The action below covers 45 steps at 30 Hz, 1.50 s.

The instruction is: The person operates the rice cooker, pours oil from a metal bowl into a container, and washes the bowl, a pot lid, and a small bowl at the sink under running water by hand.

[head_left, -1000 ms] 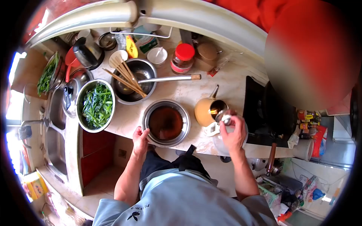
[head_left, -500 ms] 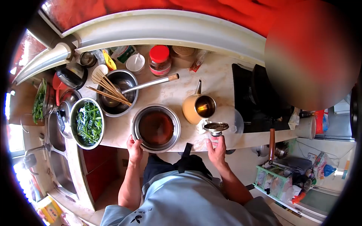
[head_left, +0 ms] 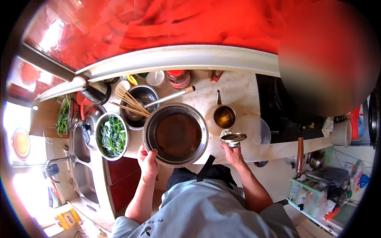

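Note:
My left hand (head_left: pixel 149 160) grips the near left rim of a steel bowl (head_left: pixel 204 137) that holds dark reddish-brown liquid (head_left: pixel 177 135). The bowl looks raised above the counter. In my right hand (head_left: pixel 232 154) is a round metal lid (head_left: pixel 233 137), held from below by its knob, top side down. Just beyond the lid stands an open tan pot (head_left: pixel 210 119) with a spout pointing away and amber liquid inside. A clear plastic lid (head_left: pixel 258 133) lies right of the pot.
Left of the bowl are a steel bowl of greens (head_left: pixel 114 137) and another bowl (head_left: pixel 145 95) with chopsticks and a long-handled utensil. A red-lidded jar (head_left: pixel 179 79) stands behind. The black stove (head_left: pixel 281 127) is at the right, the sink (head_left: pixel 85 178) at the left. A red cabinet (head_left: pixel 166 27) overhangs.
The pot's lid has come off in my right hand, turned over and drawn toward me. My left hand has lifted the bowl of dark liquid. The camera view has shifted.

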{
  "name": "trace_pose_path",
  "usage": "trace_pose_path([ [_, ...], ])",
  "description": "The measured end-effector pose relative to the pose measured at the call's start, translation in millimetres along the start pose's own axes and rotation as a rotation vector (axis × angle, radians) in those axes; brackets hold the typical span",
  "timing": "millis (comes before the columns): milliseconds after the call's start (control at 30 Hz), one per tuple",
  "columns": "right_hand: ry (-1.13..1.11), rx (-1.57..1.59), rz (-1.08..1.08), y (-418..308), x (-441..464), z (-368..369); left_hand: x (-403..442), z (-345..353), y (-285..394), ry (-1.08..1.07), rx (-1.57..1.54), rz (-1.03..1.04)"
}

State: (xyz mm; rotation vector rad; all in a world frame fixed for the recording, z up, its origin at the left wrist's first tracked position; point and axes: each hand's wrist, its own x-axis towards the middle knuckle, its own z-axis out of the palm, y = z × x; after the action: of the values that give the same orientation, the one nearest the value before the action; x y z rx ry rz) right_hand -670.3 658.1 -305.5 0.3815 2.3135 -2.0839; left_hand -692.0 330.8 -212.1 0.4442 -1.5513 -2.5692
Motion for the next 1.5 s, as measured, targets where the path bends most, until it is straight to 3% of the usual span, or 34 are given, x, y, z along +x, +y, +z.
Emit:
trace_pose_path([
  [200,0.015,-0.042,0.062,13.3,1.5,6.6,8.0,39.0,29.9,-0.026,0.049,-0.001],
  [300,-0.108,-0.238,-0.181,42.3,2.5,1.1,14.1,46.9,35.8,-0.047,0.097,0.005],
  [533,-0.007,-0.350,-0.341,24.9,-1.9,1.7,24.6,56.0,43.7,-0.078,0.153,0.007],
  [1233,-0.020,-0.293,-0.169,-8.7,-3.4,-0.7,42.6,77.0,40.3,-0.170,0.203,0.008],
  [1500,0.023,-0.314,-0.226,-9.4,-4.6,-0.2,42.9,90.8,41.3,-0.214,0.216,0.002],
])
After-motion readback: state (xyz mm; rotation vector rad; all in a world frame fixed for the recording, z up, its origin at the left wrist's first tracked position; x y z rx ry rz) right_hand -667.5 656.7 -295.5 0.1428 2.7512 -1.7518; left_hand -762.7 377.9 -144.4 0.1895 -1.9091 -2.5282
